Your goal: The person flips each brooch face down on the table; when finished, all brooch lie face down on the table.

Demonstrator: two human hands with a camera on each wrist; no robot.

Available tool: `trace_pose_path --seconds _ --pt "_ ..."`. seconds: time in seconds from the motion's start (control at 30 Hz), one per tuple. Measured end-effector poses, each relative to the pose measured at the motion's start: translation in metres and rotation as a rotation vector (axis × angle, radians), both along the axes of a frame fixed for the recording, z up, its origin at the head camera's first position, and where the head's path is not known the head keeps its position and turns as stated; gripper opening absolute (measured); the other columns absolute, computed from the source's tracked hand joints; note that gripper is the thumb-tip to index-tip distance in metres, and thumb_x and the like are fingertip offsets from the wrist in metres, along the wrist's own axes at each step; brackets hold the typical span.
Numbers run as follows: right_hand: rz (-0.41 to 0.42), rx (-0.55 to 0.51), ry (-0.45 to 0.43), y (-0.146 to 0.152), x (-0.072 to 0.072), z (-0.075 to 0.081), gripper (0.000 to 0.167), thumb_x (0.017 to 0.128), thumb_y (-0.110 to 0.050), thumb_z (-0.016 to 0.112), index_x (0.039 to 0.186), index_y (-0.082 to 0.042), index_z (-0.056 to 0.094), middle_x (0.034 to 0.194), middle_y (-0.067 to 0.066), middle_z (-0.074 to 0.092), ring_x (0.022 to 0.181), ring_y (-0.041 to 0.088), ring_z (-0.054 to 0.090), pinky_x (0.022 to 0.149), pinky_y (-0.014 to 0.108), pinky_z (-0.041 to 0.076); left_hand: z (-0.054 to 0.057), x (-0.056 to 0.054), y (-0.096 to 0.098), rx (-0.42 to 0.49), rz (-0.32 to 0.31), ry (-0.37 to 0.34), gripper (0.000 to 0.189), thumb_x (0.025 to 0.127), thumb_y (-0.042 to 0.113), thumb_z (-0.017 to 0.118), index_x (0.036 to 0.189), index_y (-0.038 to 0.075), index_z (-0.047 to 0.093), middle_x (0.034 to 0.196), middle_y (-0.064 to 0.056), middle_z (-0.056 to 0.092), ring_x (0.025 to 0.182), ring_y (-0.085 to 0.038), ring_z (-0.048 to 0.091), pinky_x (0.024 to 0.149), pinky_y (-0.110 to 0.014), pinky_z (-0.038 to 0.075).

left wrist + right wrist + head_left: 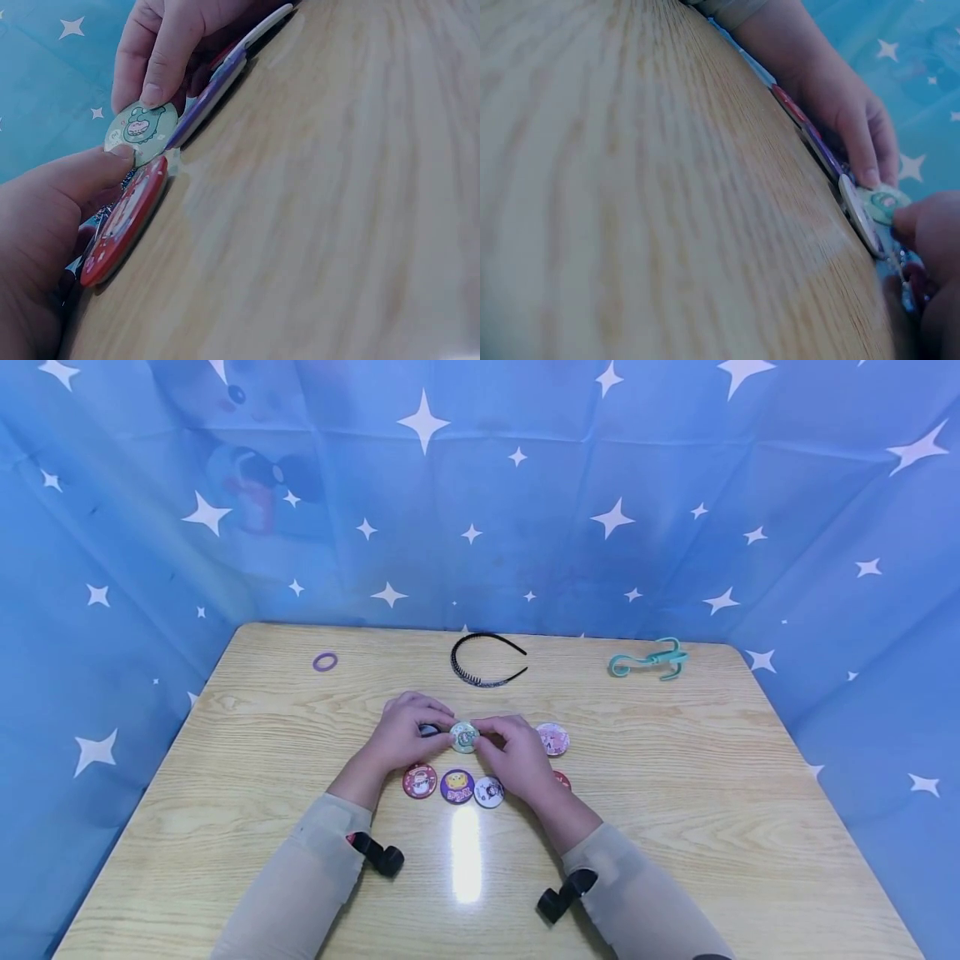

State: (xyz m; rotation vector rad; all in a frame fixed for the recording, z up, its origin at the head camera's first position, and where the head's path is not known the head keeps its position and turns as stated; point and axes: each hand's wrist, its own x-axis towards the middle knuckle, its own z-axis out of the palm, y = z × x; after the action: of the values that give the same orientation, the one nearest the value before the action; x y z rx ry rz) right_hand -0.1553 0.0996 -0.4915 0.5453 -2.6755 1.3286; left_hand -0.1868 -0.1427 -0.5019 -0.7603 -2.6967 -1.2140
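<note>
A round pale-green badge (464, 737) with a dinosaur-like cartoon is pinched at its edges between both hands. My left hand (403, 732) has thumb and fingers on its left edge; my right hand (519, 760) grips the right edge. In the left wrist view the green badge (142, 129) is tilted, one thumb at its lower rim. Below the hands lie a red badge (420, 782), a purple badge (457, 786) and a white badge (489, 792). A pink badge (553, 739) is right of my right hand, which partly covers another red badge (563, 779). My left fingers partly hide a further badge (428, 730).
Along the back of the wooden table (675, 827) lie a purple hair tie (325, 662), a black toothed headband (480, 682) and a teal hair clip (651, 659). A blue star-patterned cloth (525, 527) hangs behind the table.
</note>
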Motion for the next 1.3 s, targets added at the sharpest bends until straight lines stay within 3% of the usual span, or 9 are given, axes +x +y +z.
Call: trace_pose_path --seconds 0.47,0.67,0.93,1.3 --pt "-0.004 -0.031 0.022 0.0003 -0.0005 -0.0001 0.025 0.097 -0.012 0.081 0.121 -0.017 0.080 0.114 -0.004 0.078 0.113 0.017 0.065 0.097 0.038 0.055 -0.0011 0.0001 0.0005 0.034 0.020 -0.002 0.015 0.089 0.024 0.089 0.104 0.021 0.085 0.127 0.001 0.073 0.126 -0.024 0.057 0.115 -0.054 0.029" --pt "-0.007 -0.035 0.059 0.0006 -0.0008 -0.0014 0.030 0.095 -0.010 0.082 0.125 -0.017 0.080 0.112 -0.004 0.078 0.108 0.017 0.066 0.092 0.038 0.056 -0.0020 -0.0003 0.0006 0.059 0.012 0.013 0.012 0.086 0.022 0.091 0.096 0.022 0.084 0.123 0.002 0.074 0.123 -0.023 0.059 0.114 -0.055 0.030" --pt "0.005 -0.037 0.105 0.0006 -0.0015 -0.0028 0.025 0.094 -0.009 0.083 0.118 -0.017 0.082 0.109 -0.003 0.079 0.102 0.017 0.067 0.086 0.036 0.057 -0.0017 -0.0002 0.0004 0.066 0.005 0.002 0.011 0.085 0.022 0.091 0.090 0.025 0.082 0.120 0.005 0.075 0.120 -0.020 0.060 0.114 -0.054 0.030" --pt "0.012 -0.001 0.092 -0.0008 -0.0004 -0.0006 0.017 0.092 -0.004 0.083 0.104 -0.016 0.082 0.103 -0.004 0.078 0.097 0.017 0.065 0.086 0.036 0.056 -0.0011 0.0001 -0.0003 0.062 -0.003 -0.009 0.016 0.082 0.019 0.091 0.092 0.027 0.081 0.122 0.006 0.073 0.122 -0.020 0.059 0.116 -0.053 0.027"
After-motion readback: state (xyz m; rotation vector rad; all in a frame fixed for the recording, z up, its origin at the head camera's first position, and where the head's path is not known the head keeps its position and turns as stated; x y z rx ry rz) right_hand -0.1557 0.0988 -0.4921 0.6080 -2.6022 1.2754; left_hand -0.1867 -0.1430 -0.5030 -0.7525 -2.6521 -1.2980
